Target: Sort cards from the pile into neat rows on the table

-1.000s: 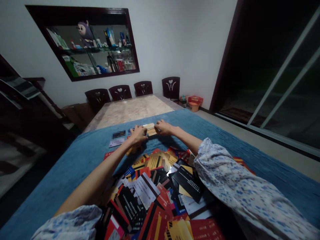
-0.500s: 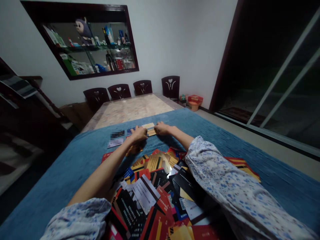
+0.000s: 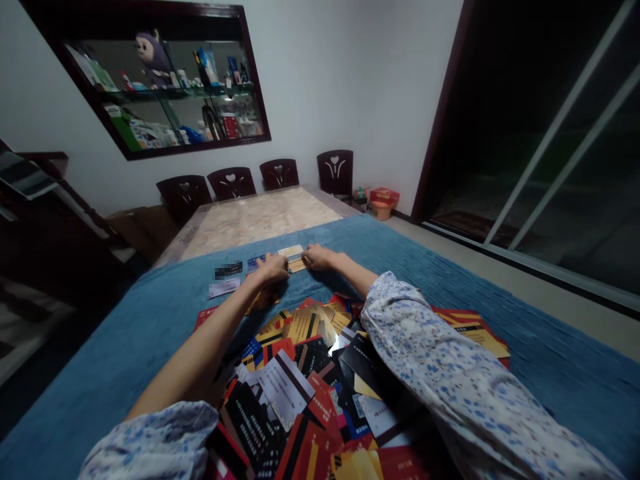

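Observation:
Both arms reach out over a pile of cards to the far part of the blue cloth. A gold card (image 3: 296, 265) lies there, with a paler card (image 3: 291, 251) along its far edge. My left hand (image 3: 273, 267) is closed at the gold card's left edge. At its right edge my right hand (image 3: 319, 257) has its fingers curled and pinched. To the left lie a blue card (image 3: 256, 262), a blurred-out dark card (image 3: 229, 269) and a pale card (image 3: 225, 288). The heaped cards (image 3: 305, 327), gold, red, black and white, overlap near me.
The blue cloth (image 3: 120, 340) covers the near part of the table; its bare marbled top (image 3: 270, 217) shows beyond. More red and gold cards (image 3: 480, 333) lie by my right sleeve. Dark chairs (image 3: 335, 172) stand behind the table, below a wall cabinet (image 3: 195, 143).
The view has shifted slightly, so everything sits a little further left. Both hands stay at the gold card with hardly any movement.

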Tool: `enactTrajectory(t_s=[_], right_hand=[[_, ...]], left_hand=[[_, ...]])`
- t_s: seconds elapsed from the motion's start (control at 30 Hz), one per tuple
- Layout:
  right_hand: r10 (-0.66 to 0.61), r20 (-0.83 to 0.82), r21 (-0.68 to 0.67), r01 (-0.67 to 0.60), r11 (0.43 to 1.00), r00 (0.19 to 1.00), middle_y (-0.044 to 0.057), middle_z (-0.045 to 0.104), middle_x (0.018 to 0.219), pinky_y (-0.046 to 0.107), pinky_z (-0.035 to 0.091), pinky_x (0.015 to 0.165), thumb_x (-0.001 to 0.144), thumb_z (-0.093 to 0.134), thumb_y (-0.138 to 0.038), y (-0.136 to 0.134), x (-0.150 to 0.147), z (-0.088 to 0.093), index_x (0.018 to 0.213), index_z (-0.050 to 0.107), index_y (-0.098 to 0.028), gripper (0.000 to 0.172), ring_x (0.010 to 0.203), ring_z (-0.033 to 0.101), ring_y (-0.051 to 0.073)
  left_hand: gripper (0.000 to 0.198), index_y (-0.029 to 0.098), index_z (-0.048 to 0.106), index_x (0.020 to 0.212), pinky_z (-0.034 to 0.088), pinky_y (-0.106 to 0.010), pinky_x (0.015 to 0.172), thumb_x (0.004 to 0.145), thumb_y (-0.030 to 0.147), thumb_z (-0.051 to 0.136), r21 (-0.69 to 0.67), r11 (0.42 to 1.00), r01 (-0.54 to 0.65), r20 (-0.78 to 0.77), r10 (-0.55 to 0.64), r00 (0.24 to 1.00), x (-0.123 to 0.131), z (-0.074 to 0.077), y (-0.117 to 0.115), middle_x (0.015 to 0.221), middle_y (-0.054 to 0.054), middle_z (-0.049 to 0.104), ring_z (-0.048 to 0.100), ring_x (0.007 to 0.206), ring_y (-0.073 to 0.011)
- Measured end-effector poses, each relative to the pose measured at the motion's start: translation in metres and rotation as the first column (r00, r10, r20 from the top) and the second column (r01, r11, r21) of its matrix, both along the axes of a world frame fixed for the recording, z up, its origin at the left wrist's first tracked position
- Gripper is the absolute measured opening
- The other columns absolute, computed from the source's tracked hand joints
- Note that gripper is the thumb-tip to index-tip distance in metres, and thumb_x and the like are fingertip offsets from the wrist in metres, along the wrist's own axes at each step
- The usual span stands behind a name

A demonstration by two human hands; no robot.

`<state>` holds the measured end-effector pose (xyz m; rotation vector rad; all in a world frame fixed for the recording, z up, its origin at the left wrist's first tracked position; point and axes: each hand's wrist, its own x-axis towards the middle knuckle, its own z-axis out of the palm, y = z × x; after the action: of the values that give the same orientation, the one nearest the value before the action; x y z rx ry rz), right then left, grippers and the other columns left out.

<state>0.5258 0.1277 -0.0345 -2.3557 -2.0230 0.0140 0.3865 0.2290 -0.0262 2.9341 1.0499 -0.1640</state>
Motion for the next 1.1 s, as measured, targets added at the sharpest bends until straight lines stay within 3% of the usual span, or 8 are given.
enactTrajectory(t_s=[0.23, 0.5, 0.6, 0.83, 1.1], right_hand=[[0.002, -0.019, 0.007, -0.002, 1.0, 1.0, 0.014, 0.061, 0.127, 0.028, 0.049, 0.083, 0.091, 0.054, -0.024, -0.007, -0.004, 0.004, 0.115, 0.071, -0.019, 0.03, 0.106, 0.062, 0.025], [0.003, -0.015, -0.005, -0.003, 1.0, 1.0, 0.014, 0.062, 0.129, 0.031, 0.05, 0.085, 0.095, 0.047, -0.028, -0.018, -0.006, 0.015, 0.124, 0.067, -0.02, 0.035, 0.109, 0.063, 0.025], [0.006, 0.001, -0.009, -0.006, 1.0, 1.0, 0.013, 0.062, 0.132, 0.031, 0.049, 0.087, 0.093, 0.055, -0.03, -0.027, 0.0, 0.022, 0.128, 0.065, -0.021, 0.038, 0.114, 0.06, 0.027], [0.016, 0.052, 0.001, -0.016, 1.0, 0.999, 0.01, 0.068, 0.124, 0.029, 0.048, 0.084, 0.087, 0.062, -0.023, -0.063, 0.026, 0.035, 0.128, 0.066, -0.021, 0.042, 0.115, 0.058, 0.027], [0.021, 0.069, 0.074, -0.026, 0.997, 0.997, 0.012, 0.07, 0.116, 0.03, 0.042, 0.083, 0.088, 0.06, -0.017, -0.116, 0.045, 0.032, 0.118, 0.072, -0.019, 0.033, 0.107, 0.059, 0.025]], left_hand=[[0.028, 0.021, 0.07, 0.091, 0.036, -0.063, 0.097, 0.064, 0.02, 0.064, 0.015, 1.0, -0.009, 0.019, 0.008, 1.0, 0.002, 0.0, -0.003, 0.122, -0.016, 0.065, 0.045, 0.125, -0.0454], [0.038, 0.019, 0.071, 0.104, 0.038, -0.063, 0.094, 0.068, 0.022, 0.061, 0.081, 0.996, 0.025, -0.039, -0.022, 0.999, 0.002, 0.001, -0.001, 0.125, -0.018, 0.061, 0.043, 0.124, -0.0449], [0.04, 0.019, 0.071, 0.107, 0.038, -0.061, 0.093, 0.069, 0.023, 0.061, 0.127, 0.991, 0.038, -0.035, -0.034, 0.999, 0.0, 0.0, -0.002, 0.126, -0.018, 0.06, 0.042, 0.123, -0.0439], [0.034, 0.017, 0.072, 0.103, 0.038, -0.056, 0.091, 0.074, 0.018, 0.054, 0.201, 0.968, 0.153, 0.022, -0.16, 0.987, -0.004, 0.005, -0.019, 0.122, -0.019, 0.06, 0.042, 0.121, -0.0394], [0.034, 0.019, 0.073, 0.105, 0.035, -0.056, 0.094, 0.076, 0.015, 0.054, 0.202, 0.942, 0.266, 0.171, -0.302, 0.938, 0.003, 0.007, -0.046, 0.122, -0.016, 0.062, 0.041, 0.123, -0.0386]])
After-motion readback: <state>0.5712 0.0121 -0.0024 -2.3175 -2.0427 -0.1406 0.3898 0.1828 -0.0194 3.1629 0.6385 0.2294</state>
